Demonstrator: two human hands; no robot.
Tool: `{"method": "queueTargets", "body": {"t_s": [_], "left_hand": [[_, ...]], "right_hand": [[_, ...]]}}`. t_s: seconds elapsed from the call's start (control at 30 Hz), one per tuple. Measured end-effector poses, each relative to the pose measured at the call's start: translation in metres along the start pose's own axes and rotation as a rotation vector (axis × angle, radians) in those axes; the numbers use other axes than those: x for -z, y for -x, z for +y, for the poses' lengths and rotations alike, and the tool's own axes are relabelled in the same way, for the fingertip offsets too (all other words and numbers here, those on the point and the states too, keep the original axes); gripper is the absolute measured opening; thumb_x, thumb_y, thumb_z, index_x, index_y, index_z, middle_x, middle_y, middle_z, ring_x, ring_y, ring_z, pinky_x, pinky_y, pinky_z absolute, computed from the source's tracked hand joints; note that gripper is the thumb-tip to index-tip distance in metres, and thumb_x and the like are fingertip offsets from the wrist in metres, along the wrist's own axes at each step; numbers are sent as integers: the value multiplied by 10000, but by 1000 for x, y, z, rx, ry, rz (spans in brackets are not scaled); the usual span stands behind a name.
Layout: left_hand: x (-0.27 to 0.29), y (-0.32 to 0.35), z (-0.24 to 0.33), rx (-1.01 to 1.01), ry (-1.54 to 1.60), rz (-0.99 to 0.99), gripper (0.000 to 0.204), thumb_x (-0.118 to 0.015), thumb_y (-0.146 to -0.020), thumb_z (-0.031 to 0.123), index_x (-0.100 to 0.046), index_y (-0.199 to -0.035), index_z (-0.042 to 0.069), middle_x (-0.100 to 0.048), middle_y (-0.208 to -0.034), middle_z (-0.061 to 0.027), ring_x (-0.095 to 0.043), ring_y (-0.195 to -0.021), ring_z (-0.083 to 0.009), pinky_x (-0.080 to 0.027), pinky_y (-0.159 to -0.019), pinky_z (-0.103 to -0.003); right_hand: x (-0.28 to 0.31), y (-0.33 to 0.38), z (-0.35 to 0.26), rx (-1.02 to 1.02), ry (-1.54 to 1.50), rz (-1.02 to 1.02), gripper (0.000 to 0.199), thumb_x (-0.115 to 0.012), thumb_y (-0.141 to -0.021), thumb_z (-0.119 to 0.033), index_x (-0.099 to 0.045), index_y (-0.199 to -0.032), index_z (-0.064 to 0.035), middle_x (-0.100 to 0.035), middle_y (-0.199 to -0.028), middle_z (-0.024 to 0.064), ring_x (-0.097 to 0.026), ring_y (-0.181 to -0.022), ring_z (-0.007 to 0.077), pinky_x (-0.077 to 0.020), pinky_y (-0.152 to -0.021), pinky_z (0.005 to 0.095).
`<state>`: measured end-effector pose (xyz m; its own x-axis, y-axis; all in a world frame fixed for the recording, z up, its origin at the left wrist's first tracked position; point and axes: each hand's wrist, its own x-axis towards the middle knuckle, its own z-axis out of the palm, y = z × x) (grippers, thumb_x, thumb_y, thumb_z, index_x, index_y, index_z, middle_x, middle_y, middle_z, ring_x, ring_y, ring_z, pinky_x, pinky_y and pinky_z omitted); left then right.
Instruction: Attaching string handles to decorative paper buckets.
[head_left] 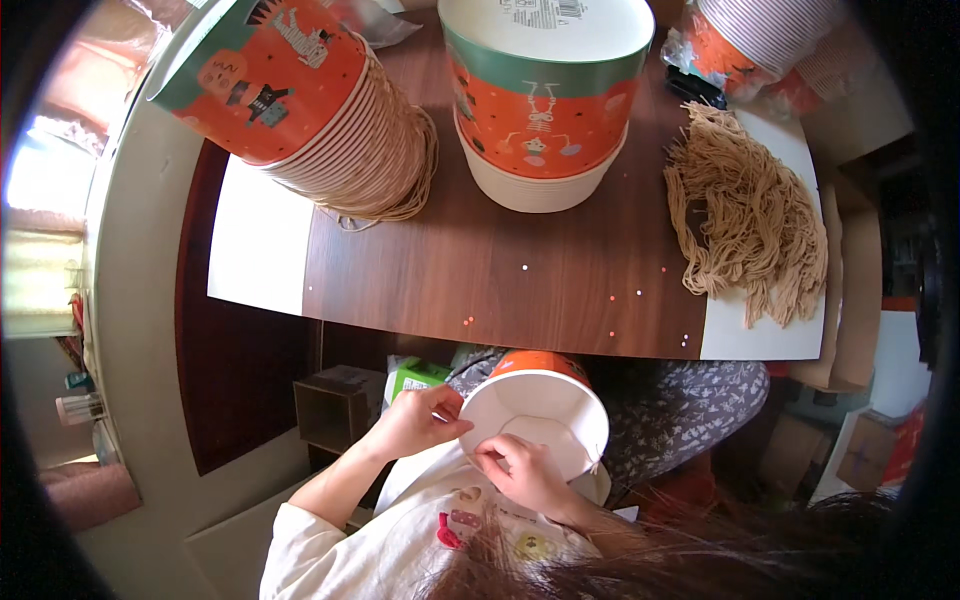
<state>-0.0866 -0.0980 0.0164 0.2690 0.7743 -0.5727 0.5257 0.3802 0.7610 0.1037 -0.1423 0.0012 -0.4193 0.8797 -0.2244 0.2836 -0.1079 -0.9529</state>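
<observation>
On the table (pixel 480 280), taken from its near edge, a tilted stack of orange paper buckets (pixel 300 95) lies at the far left, nested one inside another, with tan cord handles hanging at its rims. To its right a second stack (pixel 545 95) stands upside down, white bottom up. Farther right a heap of tan cords (pixel 745 225) rests on a white sheet, and behind it, at the far right corner, sits a third stack (pixel 760 35) wrapped in clear plastic.

Below the near edge, over the person's lap, a single orange bucket (pixel 540 415) lies tilted with its white inside facing the camera; nothing shows in it.

The left forearm comes up from the lower left, bent at the elbow. The left hand (pixel 415 420) is curled, fingers pinching the bucket's left rim. The right hand (pixel 525 475) rises from the lower edge, just right of the left one, fingers closed against the bucket's lower rim. Whether it holds a cord there cannot be told. The two hands are near each other, not touching.
</observation>
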Motion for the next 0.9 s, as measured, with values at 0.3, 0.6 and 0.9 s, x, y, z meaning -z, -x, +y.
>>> {"method": "queueTargets", "body": {"t_s": [0.3, 0.6, 0.9], "left_hand": [[-5, -7, -28, 183, 533, -169, 232, -727, -734, 140, -564, -836, 10, -580, -749, 8, -553, -680, -62, -460, -600, -198], [-9, -8, -34, 86, 900, -224, 291, -651, -740, -25, -491, -976, 34, -540, -900, -20, -559, -817, -97, -476, -663, -222], [-19, -9, -32, -119, 762, -205, 473, -631, -751, 20, -425, -1176, 31, -475, -1144, -75, -489, -1074, -177, -473, -809, -282]], "right_hand": [[3, 0, -5, 1, -2, -26, 56, -605, -792, -88, -593, -823, -43, -607, -725, 91, -611, -595, 211, -476, -530, 293], [4, -1, 1, 86, -48, -10, 69, -568, -820, -102, -547, -844, -41, -596, -817, 85, -602, -700, 204, -482, -599, 284], [-8, -13, 17, -300, -1331, 217, 38, -455, -801, -30, -462, -836, -41, -490, -762, 67, -477, -706, 163, -395, -711, 284]]}}
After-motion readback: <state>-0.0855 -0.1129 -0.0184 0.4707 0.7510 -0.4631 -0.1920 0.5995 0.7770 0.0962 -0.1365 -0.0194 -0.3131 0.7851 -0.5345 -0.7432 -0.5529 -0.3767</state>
